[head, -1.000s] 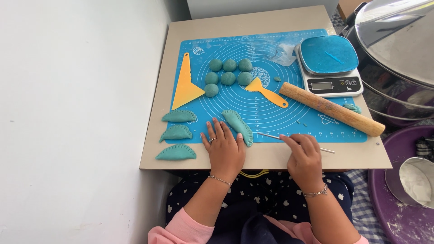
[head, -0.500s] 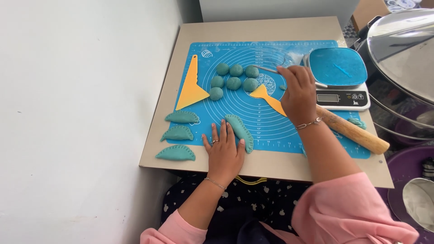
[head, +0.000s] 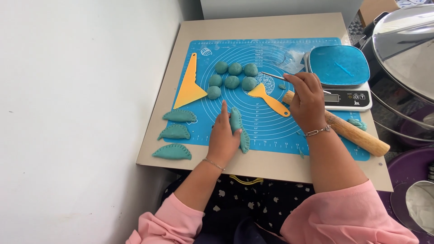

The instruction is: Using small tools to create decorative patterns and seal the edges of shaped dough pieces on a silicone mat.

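My left hand rests on the blue mat, its fingers against a folded teal dumpling lying on the mat. My right hand is over the mat's right part and grips a thin metal tool whose tip points toward several teal dough balls. A yellow spatula lies just left of that hand. Three finished teal dumplings sit in a row at the mat's left edge.
A yellow scraper lies at the mat's left. A wooden rolling pin runs under my right forearm. A kitchen scale stands at the back right. A big steel pot with lid and purple basin stand beside the small table.
My right hand picked the thin metal tool off the table's front edge and carried it up toward the dough balls. My left hand shifted onto the folded dumpling.
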